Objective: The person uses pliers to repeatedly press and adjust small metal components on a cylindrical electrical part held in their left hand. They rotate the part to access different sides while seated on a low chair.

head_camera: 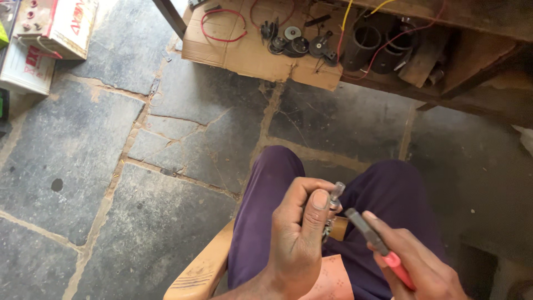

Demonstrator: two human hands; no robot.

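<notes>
Two hands busy, lower centre: left hand (300,233) pinches small metal part (335,194), rigid, light, slippery; right hand (422,261) grips red-handled pliers (377,244) by the handles.

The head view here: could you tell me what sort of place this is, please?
Probably a small repair workshop. A cardboard sheet holds metal parts and red wires, a battery stands on the stone floor, and the right hand holds pliers.
</notes>
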